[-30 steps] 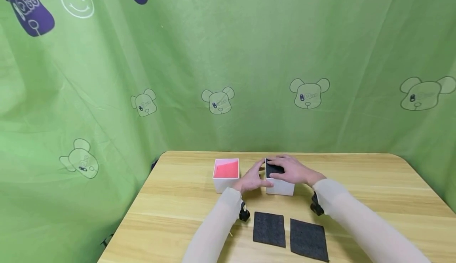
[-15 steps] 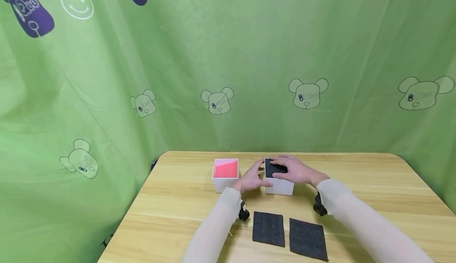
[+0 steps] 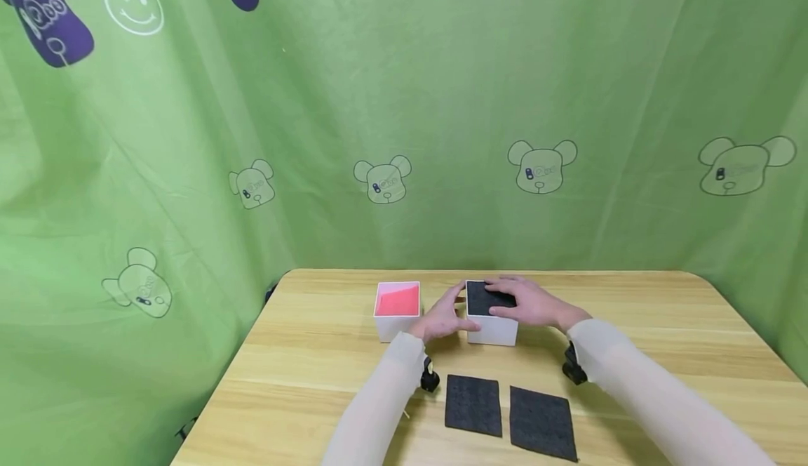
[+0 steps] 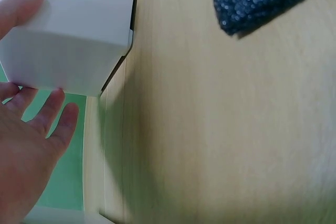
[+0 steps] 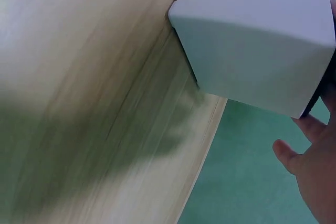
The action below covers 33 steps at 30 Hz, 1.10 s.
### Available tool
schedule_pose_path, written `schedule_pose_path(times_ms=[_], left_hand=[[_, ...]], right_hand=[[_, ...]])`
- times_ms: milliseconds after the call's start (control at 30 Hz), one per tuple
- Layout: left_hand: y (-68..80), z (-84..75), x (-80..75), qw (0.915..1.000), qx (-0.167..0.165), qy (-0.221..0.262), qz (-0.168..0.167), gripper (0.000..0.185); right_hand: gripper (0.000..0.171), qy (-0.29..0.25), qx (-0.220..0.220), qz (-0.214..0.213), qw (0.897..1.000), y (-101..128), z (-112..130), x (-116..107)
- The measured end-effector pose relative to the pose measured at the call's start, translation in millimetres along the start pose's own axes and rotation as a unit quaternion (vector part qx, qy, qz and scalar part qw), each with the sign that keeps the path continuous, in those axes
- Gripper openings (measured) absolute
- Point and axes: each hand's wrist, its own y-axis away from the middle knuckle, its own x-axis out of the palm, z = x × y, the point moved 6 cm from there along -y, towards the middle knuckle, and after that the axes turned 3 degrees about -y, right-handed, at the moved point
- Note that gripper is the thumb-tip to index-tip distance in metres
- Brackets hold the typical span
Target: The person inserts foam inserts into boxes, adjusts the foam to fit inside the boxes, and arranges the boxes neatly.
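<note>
A white box stands mid-table with a black foam pad lying in its top. My right hand rests flat on that pad, fingers straight. My left hand touches the box's left side with straight fingers. In the left wrist view the thumb lies on a face of the white box while the left hand spreads beside it. The right wrist view shows the white box from low down and the right hand at its far side.
A second white box with a pink lining stands just left of my left hand. Two black foam squares lie flat near the front edge of the wooden table. A green curtain hangs behind.
My right hand has slid a little to the right across the box top, uncovering more of the black pad. The left hand stays against the box's side.
</note>
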Motion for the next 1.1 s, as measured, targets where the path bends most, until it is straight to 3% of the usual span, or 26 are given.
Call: schedule_pose_path(times_ms=[1100], left_hand=[[0.2, 2.6, 0.3, 0.9999, 0.001, -0.013, -0.003, 0.104]], right_hand=[[0.061, -0.036, 0.019, -0.022, 0.999, 19.9, -14.1, -8.5]])
